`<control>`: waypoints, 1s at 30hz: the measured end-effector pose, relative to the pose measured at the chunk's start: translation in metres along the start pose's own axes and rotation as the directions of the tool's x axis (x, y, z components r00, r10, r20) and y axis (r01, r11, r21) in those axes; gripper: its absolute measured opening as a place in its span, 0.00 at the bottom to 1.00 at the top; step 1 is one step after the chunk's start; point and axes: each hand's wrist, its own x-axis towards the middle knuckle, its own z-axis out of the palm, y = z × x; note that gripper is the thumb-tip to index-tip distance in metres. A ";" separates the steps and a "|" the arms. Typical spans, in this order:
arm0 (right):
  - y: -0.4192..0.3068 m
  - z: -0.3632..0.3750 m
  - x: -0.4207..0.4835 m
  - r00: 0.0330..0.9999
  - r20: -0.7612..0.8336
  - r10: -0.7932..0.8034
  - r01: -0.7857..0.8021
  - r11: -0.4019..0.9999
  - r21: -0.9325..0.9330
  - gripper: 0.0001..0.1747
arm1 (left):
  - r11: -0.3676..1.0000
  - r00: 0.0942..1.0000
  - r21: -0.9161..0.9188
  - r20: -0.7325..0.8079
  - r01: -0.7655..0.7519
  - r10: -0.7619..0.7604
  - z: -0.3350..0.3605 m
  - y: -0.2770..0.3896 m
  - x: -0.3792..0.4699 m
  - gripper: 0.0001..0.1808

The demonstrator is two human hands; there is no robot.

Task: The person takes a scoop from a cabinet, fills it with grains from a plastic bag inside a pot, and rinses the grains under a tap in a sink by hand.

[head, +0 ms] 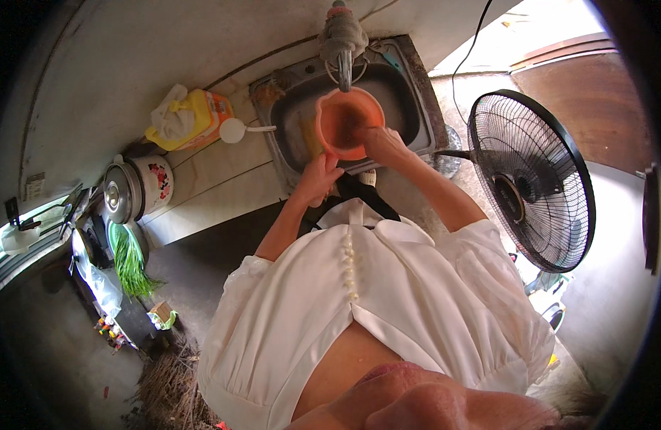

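An orange plastic dipper [372, 105] is held over the steel sink [428, 121], under the faucet [345, 72]. My left hand [318, 178] is closed around its near side, where a handle seems to be. My right hand [385, 145] is at the right rim, with its fingers reaching inside the dipper. Those fingertips are hidden in shadow, so whether they grip anything cannot be made out. The dipper's bottom looks dark, and its contents are unclear. Cloth or similar wrapping covers the faucet's upper part.
A black fan [532, 183] stands close on the right. Left of the sink, a white ladle [234, 130] and a yellow jug [207, 119] rest on the tiled counter [217, 185]. Farther left are a lidded pot [156, 185] and green leafy stalks [130, 263].
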 end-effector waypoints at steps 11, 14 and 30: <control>0.032 0.013 -0.029 0.962 -0.250 0.106 0.084 0.760 0.644 0.11 | 0.981 0.976 0.171 -0.185 -0.088 0.119 -0.015 -0.001 0.010 0.19; 0.047 0.018 -0.030 0.950 -0.238 0.203 0.023 0.712 0.702 0.11 | 0.937 0.949 0.324 -0.236 -0.127 0.210 -0.021 -0.013 0.017 0.19; 0.068 0.029 -0.029 0.936 -0.220 0.275 -0.023 0.670 0.742 0.11 | 0.844 0.953 0.536 -0.269 0.028 0.139 -0.025 0.013 0.016 0.19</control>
